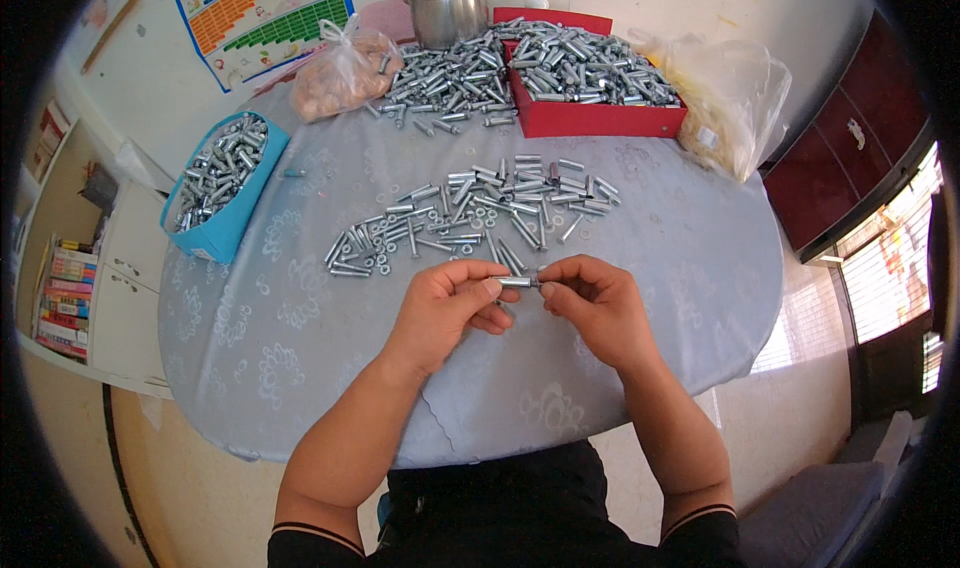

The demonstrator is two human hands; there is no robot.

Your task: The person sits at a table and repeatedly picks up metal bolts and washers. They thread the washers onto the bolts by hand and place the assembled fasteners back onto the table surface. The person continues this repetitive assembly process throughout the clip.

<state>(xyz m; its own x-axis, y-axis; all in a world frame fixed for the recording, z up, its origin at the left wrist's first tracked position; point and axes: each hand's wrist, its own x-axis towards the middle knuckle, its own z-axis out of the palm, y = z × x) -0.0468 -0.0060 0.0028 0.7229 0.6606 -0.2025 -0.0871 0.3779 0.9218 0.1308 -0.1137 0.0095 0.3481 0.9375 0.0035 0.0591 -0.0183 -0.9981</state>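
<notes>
I hold a silvery metal bolt (515,282) level in front of me, just above the near edge of the loose hardware on the table (300,368). My left hand (447,303) pinches its left end between thumb and forefinger, the other fingers curled beneath. My right hand (600,306) has thumb and fingertips pressed together at the bolt's right end; they cover whatever small part sits there, so I cannot tell its shape.

Just beyond my hands lies a scattered spread of bolts (465,183), with small nuts (383,259) among them. To the left stands a blue box (241,226) filled with similar pieces. At the far side, a red box (600,119) is heaped with more, and a loose heap (450,78) lies against its left side, in front of a steel pot (448,13). A knotted plastic bag (340,78) sits left of that heap, and another clear bag (735,98) right of the red box.
</notes>
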